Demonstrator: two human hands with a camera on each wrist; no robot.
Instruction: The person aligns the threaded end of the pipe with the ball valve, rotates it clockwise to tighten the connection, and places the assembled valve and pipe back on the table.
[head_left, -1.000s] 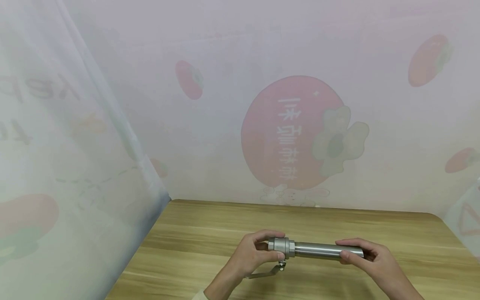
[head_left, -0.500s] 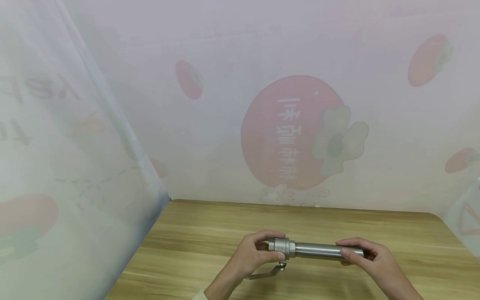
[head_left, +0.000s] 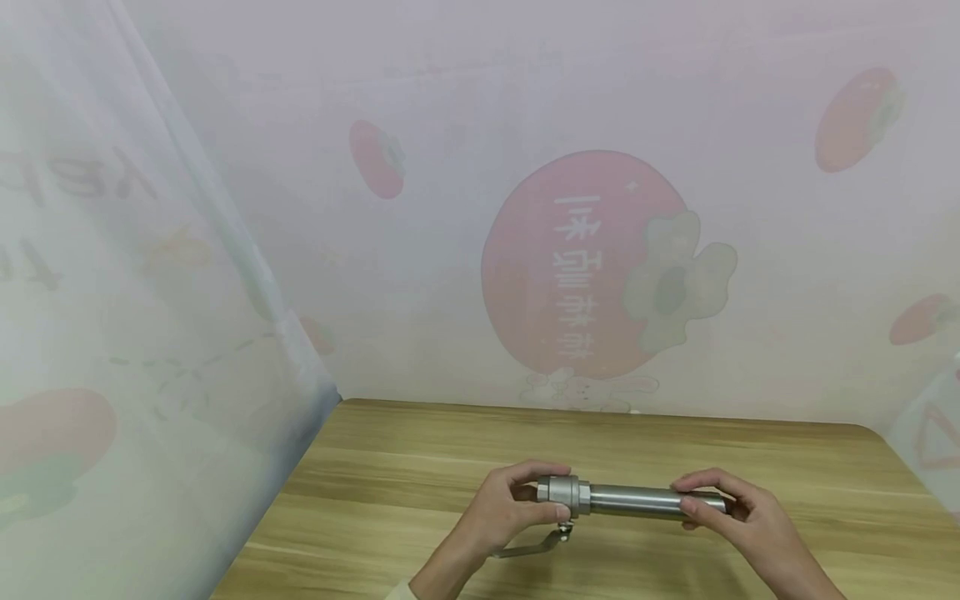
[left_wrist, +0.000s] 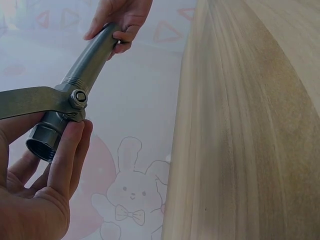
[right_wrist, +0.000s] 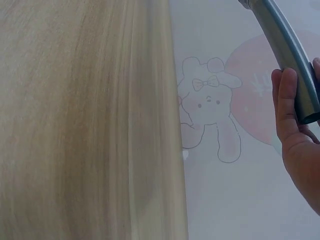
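In the head view my left hand (head_left: 495,512) grips a silver ball valve (head_left: 561,493) between thumb and fingers. Its bent lever handle (head_left: 528,549) hangs below, toward me. A smooth steel pipe (head_left: 633,500) runs rightward out of the valve, and my right hand (head_left: 753,517) holds its far end, thumb in front and fingers behind. The left wrist view shows a few threads (left_wrist: 75,82) on the pipe still visible where it enters the valve. There the valve's other end (left_wrist: 42,145) is an open threaded socket. The right wrist view shows the pipe's open plain end (right_wrist: 309,118) by my palm.
Both hands hold the parts over a wood-grain table (head_left: 405,467). Behind it hangs a pale curtain (head_left: 435,275) printed with fruit and rabbits, and another curtain panel (head_left: 150,317) slopes along the left side.
My right fingers have shifted very slightly on the pipe. The left hand and the valve look unmoved.
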